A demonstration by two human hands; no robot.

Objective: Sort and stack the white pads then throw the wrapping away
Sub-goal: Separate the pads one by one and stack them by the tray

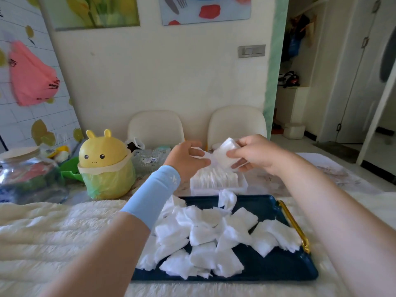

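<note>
Several white pads (205, 234) lie scattered on a dark blue tray (278, 264) in front of me. My right hand (255, 154) is raised above the table and grips a small stack of white pads (228, 154) that sits in thin clear wrapping (204, 156). My left hand (186, 159), with a light blue sleeve on the forearm, pinches the loose end of that wrapping just left of the stack. Beyond the tray stands a clear plastic box (216, 181) with pads lined up inside. One pad (227, 199) hangs over the tray's far rim.
A yellow rabbit-shaped bin (105, 166) with a green bag liner stands at the left. A glass jar (27, 176), a green bowl (70, 168) and a clear basket (150, 160) sit near it. Two cream chairs (235, 123) stand behind the table. The tray has a gold handle (295, 227).
</note>
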